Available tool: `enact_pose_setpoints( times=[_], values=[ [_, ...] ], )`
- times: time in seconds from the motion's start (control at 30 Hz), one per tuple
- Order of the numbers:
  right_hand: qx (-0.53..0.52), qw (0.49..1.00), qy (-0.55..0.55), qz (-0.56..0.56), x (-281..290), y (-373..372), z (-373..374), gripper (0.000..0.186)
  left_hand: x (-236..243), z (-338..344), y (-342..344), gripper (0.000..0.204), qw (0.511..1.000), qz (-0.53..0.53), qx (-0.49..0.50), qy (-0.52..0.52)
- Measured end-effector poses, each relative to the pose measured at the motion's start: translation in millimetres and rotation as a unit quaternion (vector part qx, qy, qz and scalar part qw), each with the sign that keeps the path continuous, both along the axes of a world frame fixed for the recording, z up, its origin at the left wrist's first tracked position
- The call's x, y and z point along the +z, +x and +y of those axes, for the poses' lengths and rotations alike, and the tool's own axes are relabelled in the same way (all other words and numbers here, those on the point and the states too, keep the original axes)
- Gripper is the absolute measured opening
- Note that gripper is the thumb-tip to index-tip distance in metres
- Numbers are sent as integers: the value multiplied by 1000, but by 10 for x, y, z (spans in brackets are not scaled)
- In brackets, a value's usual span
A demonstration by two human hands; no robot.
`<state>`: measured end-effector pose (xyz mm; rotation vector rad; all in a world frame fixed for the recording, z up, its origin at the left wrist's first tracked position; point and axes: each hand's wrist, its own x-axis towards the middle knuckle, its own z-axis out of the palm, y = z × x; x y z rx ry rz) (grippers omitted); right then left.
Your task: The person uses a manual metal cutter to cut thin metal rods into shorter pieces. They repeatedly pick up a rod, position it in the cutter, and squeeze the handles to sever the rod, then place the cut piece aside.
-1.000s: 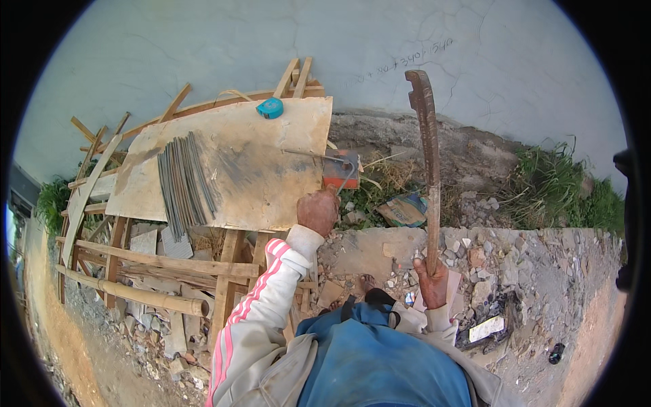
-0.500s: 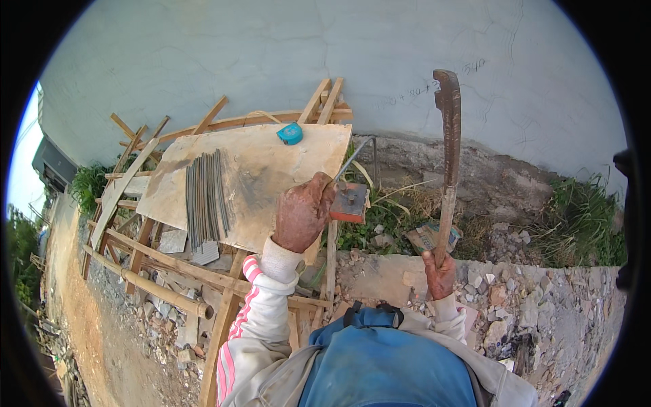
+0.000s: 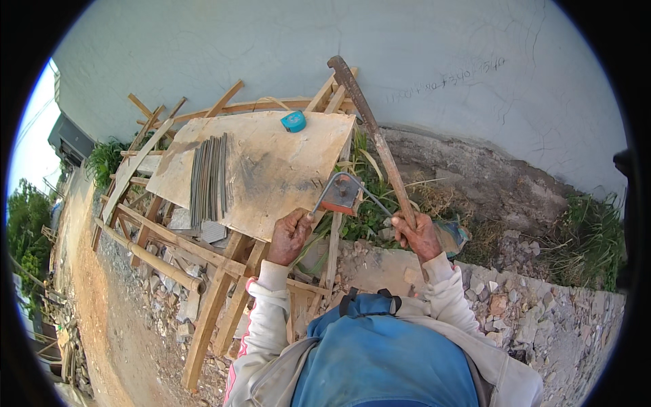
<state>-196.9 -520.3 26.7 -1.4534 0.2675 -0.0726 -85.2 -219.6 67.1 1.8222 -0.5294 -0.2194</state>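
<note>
A thin grey steel rod (image 3: 375,201) is bent into an arch. My left hand (image 3: 291,236) is closed round its left end. My right hand (image 3: 417,237) grips a long rusty metal bar (image 3: 380,144), and its fingers also meet the rod's right end. The bar slants up and to the left, with a notched, hooked tip against the wall. Behind the arch is a small red-orange block with a dark metal plate (image 3: 342,195), at the right edge of a worn plywood board (image 3: 254,193). What fixes the block is hidden.
Several straight steel rods (image 3: 209,178) lie side by side on the board, with a blue tape measure (image 3: 293,121) near its far edge. Wooden beams (image 3: 169,247) and a bamboo pole (image 3: 157,263) stand below left. Rubble (image 3: 536,319) lies right; a grey wall (image 3: 285,54) rises ahead.
The bar has tipped left from upright. My right hand has moved left and up to the rod's right end. My left hand has come down, and the rod's arch now faces me.
</note>
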Motion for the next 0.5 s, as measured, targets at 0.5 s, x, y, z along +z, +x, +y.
enact_pose_setpoints(
  times=[0.5],
  values=[
    [92,980,-172,47,-193,596,-237,26,-423,12,-220,20,869,-248,175,391]
  ],
)
